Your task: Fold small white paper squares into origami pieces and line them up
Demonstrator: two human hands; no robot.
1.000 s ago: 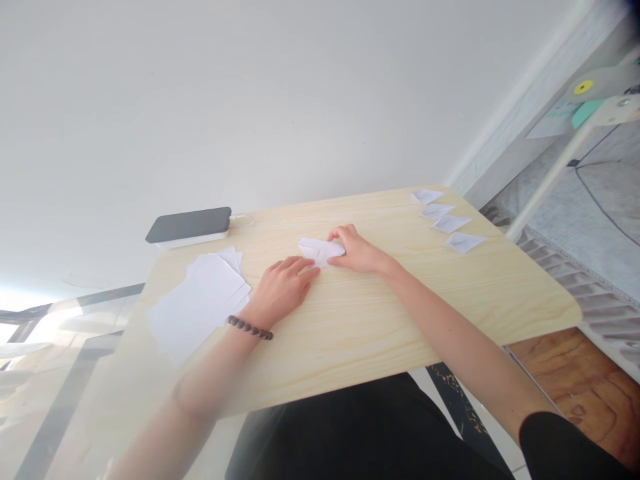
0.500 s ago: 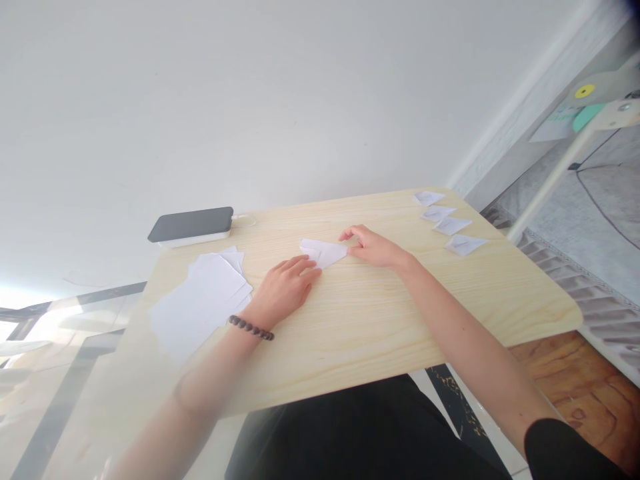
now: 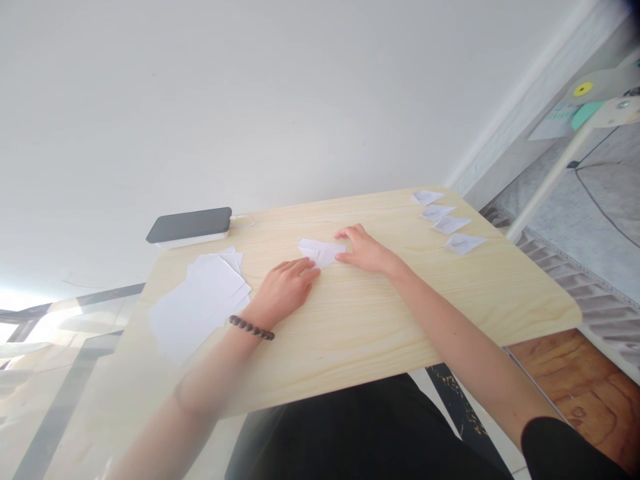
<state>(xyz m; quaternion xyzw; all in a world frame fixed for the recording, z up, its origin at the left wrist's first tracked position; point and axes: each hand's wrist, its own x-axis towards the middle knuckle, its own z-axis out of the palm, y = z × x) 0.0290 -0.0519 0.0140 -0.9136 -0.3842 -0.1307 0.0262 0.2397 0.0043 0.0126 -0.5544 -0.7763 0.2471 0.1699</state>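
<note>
A small white folded paper [image 3: 327, 251] lies on the table in front of me, its flaps creased to a narrower point on the right. My left hand [image 3: 285, 287], with a dark bead bracelet at the wrist, has its closed fingertips on the paper's lower left edge, holding it against the tabletop. At the paper's right end is my right hand [image 3: 367, 250]. Its thumb touches the pointed end, while the forefinger is bent and held apart above it; this hand is open.
A fanned stack of white paper sheets [image 3: 205, 293] lies at the left. Behind it sits a dark-topped phone-like device [image 3: 190, 225] with a white cable. Several folded paper pieces [image 3: 465, 243] are lined up at the right of the wooden table [image 3: 360, 327]. A wall [image 3: 300, 100] rises behind.
My right hand has shifted slightly left, its thumb now over the paper's pointed end and its forefinger further over the paper. My left hand stays in place.
</note>
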